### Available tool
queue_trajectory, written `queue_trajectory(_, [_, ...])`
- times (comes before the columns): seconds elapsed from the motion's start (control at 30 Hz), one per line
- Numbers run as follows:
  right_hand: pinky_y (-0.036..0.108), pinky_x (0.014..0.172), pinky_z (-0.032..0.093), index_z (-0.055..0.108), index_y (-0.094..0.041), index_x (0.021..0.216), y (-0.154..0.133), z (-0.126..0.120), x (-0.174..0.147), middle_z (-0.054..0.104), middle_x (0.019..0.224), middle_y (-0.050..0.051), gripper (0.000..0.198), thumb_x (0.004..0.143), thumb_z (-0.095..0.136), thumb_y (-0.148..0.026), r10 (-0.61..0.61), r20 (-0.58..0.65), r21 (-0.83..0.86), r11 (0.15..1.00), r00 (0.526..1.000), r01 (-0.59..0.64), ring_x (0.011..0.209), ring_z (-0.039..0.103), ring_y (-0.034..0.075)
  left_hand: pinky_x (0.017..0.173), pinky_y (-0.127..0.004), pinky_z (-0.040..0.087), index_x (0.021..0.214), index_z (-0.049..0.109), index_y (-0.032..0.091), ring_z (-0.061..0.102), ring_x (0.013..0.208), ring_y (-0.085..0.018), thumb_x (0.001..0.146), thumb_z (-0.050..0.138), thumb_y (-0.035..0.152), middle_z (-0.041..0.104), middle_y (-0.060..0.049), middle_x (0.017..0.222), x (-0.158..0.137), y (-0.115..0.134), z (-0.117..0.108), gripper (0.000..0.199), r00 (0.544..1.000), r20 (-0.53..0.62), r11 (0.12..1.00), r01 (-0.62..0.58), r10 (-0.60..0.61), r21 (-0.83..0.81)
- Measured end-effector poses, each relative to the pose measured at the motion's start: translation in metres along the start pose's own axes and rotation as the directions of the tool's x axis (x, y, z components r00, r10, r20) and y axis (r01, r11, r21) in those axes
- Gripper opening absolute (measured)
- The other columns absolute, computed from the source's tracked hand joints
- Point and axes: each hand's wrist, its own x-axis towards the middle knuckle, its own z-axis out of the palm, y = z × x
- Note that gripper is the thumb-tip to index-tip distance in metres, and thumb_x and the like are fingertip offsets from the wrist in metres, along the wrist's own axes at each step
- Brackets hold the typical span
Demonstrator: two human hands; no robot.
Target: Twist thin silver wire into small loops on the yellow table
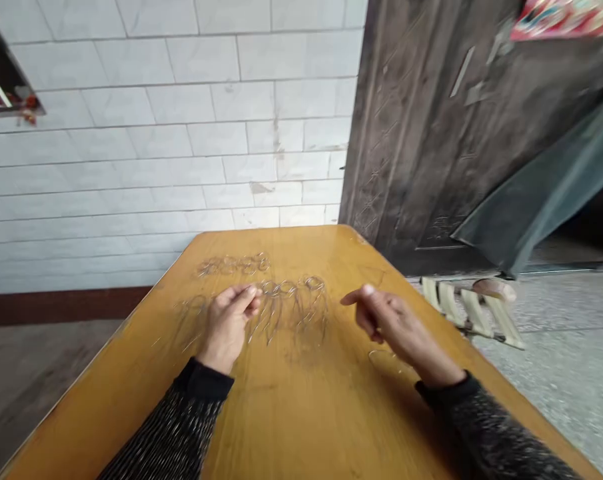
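Note:
My left hand [232, 321] is over the middle of the table, thumb and forefinger pinched together beside a wire loop. What the pinch holds, if anything, I cannot make out. Several bent wire pieces [287, 291], each with a round loop and thin legs, lie just right of those fingers. My right hand [391, 321] hovers to the right, forefinger stretched out and the other fingers loosely curled, with nothing visible in it. Below it lies a thin curved wire [381, 355]. More blurred wire pieces [194, 307] are left of my left hand.
A row of looped wires [234, 265] lies farther back on the yellow wooden table [291, 420]. Behind stand a white tiled wall [181, 120] and a dark wooden door [406, 133]. A slatted seat [471, 307] is off the table's right edge, near a hanging grey-green curtain [546, 187].

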Motion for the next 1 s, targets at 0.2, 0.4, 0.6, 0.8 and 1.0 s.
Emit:
queue_trajectory(0.2, [0.019,0.04,0.026,0.058,-0.013,0.082,0.0,0.016,0.0,0.042,0.052,-0.005,0.039,0.084,0.044,-0.05,0.05,0.266,0.081,0.994,0.963,-0.074,0.043,0.034,0.006,0.052,-0.019,0.038,0.07,0.059,0.014,0.053,0.056,-0.008,0.065,0.069,0.024,0.061,0.0,0.064,-0.012,-0.011,0.01,0.016,0.944,0.297,0.983,0.099,-0.143,0.158])
queue_trajectory(0.4, [0.019,0.041,0.024,0.053,-0.015,0.072,0.003,0.042,-0.006,0.045,0.054,-0.005,0.032,0.082,0.051,-0.045,0.035,0.432,0.157,0.981,0.901,-0.113,0.042,0.031,0.004,0.056,-0.021,0.041,0.074,0.061,0.014,0.054,0.058,-0.008,0.07,0.066,0.027,0.06,0.001,0.064,-0.023,-0.018,0.017,0.015,0.91,0.385,0.954,0.038,-0.156,0.298])
queue_trajectory(0.6, [0.019,0.039,0.02,0.049,-0.016,0.067,-0.002,0.039,-0.007,0.045,0.053,-0.005,0.034,0.082,0.05,-0.047,0.06,0.408,0.183,0.972,0.911,-0.146,0.042,0.03,0.004,0.059,-0.025,0.046,0.096,0.063,0.017,0.06,0.077,-0.016,0.079,0.055,0.036,0.065,-0.009,0.096,-0.022,-0.014,0.017,0.026,0.937,0.35,0.923,-0.14,0.007,0.359])
queue_trajectory(0.8, [0.02,0.04,0.022,0.048,-0.016,0.065,-0.007,0.038,-0.008,0.045,0.052,-0.005,0.037,0.081,0.05,-0.049,0.074,0.435,0.19,0.967,0.897,-0.172,0.042,0.031,0.005,0.084,-0.035,0.044,0.09,0.068,0.022,0.059,0.089,-0.018,0.078,0.058,0.02,0.067,-0.006,0.094,-0.017,-0.01,0.01,0.016,0.723,0.601,0.512,-0.679,0.342,0.525])
queue_trajectory(1.0, [0.019,0.04,0.023,0.048,-0.016,0.064,-0.006,0.038,-0.009,0.046,0.054,-0.005,0.034,0.081,0.051,-0.046,0.072,0.478,0.252,0.943,0.876,-0.215,0.042,0.032,0.005,0.08,-0.033,0.042,0.09,0.068,0.024,0.058,0.085,-0.02,0.082,0.053,0.026,0.068,-0.006,0.089,-0.02,-0.012,0.008,0.017,0.627,0.74,0.256,-0.778,0.246,0.574])
